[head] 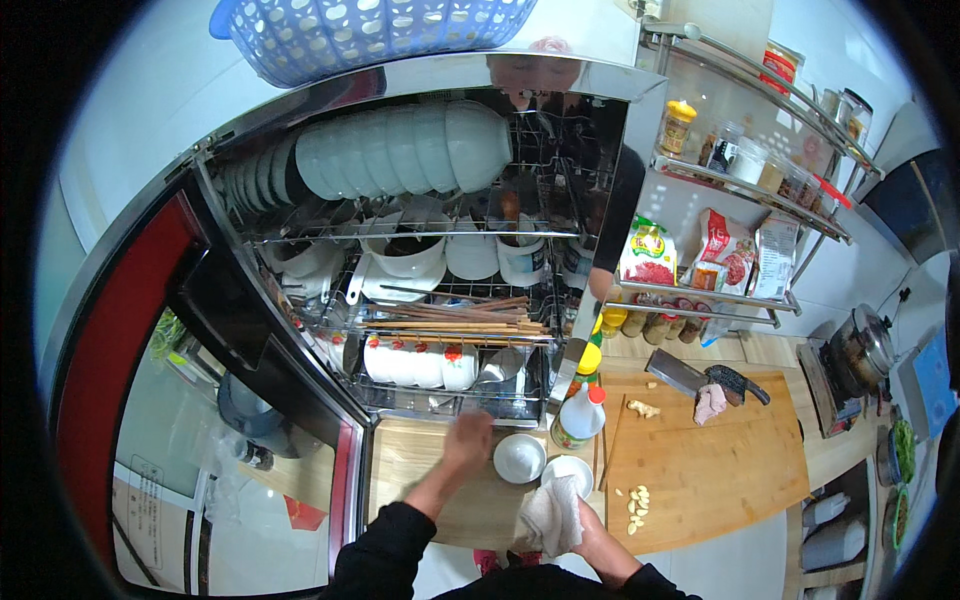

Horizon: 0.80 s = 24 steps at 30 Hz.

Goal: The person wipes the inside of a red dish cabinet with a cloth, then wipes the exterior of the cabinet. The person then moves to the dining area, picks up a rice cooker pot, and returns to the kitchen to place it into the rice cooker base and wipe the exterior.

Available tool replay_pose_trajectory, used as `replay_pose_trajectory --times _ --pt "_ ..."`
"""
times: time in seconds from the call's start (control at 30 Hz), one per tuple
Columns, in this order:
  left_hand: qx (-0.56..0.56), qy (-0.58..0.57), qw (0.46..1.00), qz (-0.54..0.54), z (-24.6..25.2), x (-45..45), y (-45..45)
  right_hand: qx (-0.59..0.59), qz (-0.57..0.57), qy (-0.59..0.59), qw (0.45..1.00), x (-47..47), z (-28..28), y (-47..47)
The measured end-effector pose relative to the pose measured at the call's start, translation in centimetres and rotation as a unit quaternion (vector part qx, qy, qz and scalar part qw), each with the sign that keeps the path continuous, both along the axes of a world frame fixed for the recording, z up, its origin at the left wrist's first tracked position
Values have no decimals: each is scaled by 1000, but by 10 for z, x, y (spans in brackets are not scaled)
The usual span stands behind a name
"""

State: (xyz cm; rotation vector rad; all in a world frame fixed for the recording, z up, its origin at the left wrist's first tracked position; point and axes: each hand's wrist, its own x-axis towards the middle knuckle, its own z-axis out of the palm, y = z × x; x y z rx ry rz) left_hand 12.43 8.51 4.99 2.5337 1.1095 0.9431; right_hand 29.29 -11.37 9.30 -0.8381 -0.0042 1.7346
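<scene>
My left hand (pixel 470 437) is blurred, just in front of the lowest rack of an open dish cabinet; whether its fingers hold anything is unclear. My right hand (pixel 581 521) grips a light cloth (pixel 553 516) at the counter's front edge, over a white plate (pixel 568 470). A white bowl (pixel 520 458) rests between the hands. Above my left hand, the lowest rack holds white cups with red decoration (pixel 420 363) and a metal ladle (pixel 501 365). Chopsticks (pixel 450 326) lie on the rack above, under white pots, and large pale bowls (pixel 405 150) stand in a row at the top.
To the right lies a wooden cutting board (pixel 705 457) with garlic cloves (pixel 637 508), ginger (pixel 643 409), a cleaver (pixel 679 373) and a pink cloth (pixel 709 403). A red-capped jug (pixel 579 418) stands beside it. The cabinet door (pixel 255 352) hangs open at left.
</scene>
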Motion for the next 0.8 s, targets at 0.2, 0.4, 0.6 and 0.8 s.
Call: replay_pose_trajectory --times 0.2,0.4,0.6,0.8 --pt "56 221 959 -171 -49 -3 -48 -5 16 -5 1000 -5 -11 -11" --pt "-74 356 914 -178 -46 2 -46 -5 24 -15 1000 7 -15 -23" --pt "-477 62 867 -132 -14 -13 -52 -23 -90 -307 947 35 17 -6" --pt "-553 -66 799 -228 83 -21 -94 371 100 -826 413 -16 105 21"
